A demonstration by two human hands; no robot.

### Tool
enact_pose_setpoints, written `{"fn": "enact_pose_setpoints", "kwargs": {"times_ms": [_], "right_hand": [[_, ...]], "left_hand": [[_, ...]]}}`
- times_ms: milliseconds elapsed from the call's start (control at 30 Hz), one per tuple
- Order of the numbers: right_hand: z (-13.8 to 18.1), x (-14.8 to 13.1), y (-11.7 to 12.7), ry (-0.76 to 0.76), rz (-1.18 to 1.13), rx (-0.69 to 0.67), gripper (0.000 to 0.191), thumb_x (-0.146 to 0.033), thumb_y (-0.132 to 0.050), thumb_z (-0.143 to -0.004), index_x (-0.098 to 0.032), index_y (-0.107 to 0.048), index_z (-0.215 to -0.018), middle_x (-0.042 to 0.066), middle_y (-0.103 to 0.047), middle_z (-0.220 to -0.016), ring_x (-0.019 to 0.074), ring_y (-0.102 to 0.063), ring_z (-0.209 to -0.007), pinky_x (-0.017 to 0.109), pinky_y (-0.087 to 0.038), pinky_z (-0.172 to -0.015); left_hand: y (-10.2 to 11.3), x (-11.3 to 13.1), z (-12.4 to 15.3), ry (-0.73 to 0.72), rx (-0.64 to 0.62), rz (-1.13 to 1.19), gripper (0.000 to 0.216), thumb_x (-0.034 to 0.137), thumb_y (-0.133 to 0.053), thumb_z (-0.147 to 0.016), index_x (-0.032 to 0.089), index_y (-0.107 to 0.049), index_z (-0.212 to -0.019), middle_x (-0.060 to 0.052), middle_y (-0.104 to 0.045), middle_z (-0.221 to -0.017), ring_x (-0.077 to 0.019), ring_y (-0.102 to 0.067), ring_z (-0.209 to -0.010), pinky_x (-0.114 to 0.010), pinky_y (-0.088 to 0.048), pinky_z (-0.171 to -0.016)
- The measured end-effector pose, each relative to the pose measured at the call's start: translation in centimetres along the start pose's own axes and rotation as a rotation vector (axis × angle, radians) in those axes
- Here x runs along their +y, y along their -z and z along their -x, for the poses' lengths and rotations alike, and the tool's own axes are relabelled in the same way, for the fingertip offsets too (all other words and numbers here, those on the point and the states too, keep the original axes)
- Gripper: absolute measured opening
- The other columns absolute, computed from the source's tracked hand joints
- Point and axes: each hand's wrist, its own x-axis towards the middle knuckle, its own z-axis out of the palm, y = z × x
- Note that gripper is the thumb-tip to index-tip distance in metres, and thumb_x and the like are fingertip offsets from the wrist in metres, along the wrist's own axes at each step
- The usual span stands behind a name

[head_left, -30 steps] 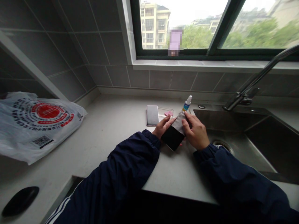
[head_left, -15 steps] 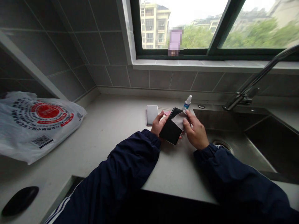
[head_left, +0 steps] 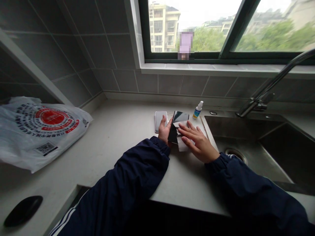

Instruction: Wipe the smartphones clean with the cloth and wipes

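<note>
My left hand [head_left: 164, 129] grips a black smartphone [head_left: 180, 116] by its lower left edge, tilting it with the glossy face up. My right hand [head_left: 197, 143] lies over that phone, its fingers pressing a pale grey cloth [head_left: 182, 143] onto the glass. A second phone [head_left: 159, 121] with a silvery screen lies flat on the counter just left of my left hand. Beyond my right fingers stands a small spray bottle [head_left: 197, 110] with a white top and blue label, untouched.
A white plastic bag [head_left: 41, 131] with a red logo lies on the counter at left. A steel sink [head_left: 246, 150] with a drain sits to the right, under a chrome faucet [head_left: 256, 105]. A black oval object [head_left: 23, 211] rests at lower left.
The black phone has turned and moved up, now glossy side up. My right hand has gone from pinching the cloth to pressing it flat on the phone.
</note>
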Motion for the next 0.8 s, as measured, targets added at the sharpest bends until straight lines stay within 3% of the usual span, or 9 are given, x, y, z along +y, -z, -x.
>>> {"fn": "enact_pose_setpoints", "kwargs": {"times_ms": [133,333,600,800], "right_hand": [[0.1,-0.7,0.0,0.151,0.009,-0.051,0.040,-0.031,-0.048,-0.103,-0.031,-0.058,-0.142,0.009,-0.054,-0.151,0.0333,-0.037,-0.149,0.073,-0.028,-0.115],[0.1,-0.7,-0.2,0.252,0.016,0.011,0.039,-0.018,-0.053,-0.099,-0.032,-0.064,-0.134,0.005,-0.063,-0.143,0.0278,-0.050,-0.141,0.062,-0.035,-0.118],[0.3,-0.7,-0.7,0.297,0.020,0.066,0.035,-0.017,-0.056,-0.098,-0.031,-0.067,-0.129,0.005,-0.066,-0.138,0.0262,-0.056,-0.136,0.058,-0.040,-0.116],[0.3,-1.1,-0.8,0.269,0.017,0.081,0.042,-0.022,-0.060,-0.097,-0.030,-0.061,-0.139,0.007,-0.061,-0.145,0.0267,-0.052,-0.140,0.056,-0.043,-0.116]], "left_hand": [[0.2,0.1,-0.1,0.005,0.063,0.006,0.081,0.075,-0.034,-0.093,0.017,-0.050,-0.148,-0.016,-0.073,-0.114,-0.0309,-0.073,-0.100,-0.048,-0.054,-0.096],[-0.1,0.0,0.1,0.016,0.105,0.000,0.087,0.078,-0.034,-0.090,0.017,-0.046,-0.151,-0.017,-0.072,-0.116,-0.0315,-0.073,-0.098,-0.048,-0.056,-0.093],[-0.7,0.0,0.5,0.034,0.093,-0.025,0.086,0.078,-0.032,-0.091,0.015,-0.050,-0.147,-0.017,-0.072,-0.108,-0.0302,-0.073,-0.094,-0.046,-0.058,-0.089],[-1.7,-0.6,0.6,0.040,0.153,0.007,0.081,0.071,-0.033,-0.095,0.012,-0.047,-0.148,-0.016,-0.073,-0.099,-0.0286,-0.074,-0.087,-0.044,-0.059,-0.086]]}}
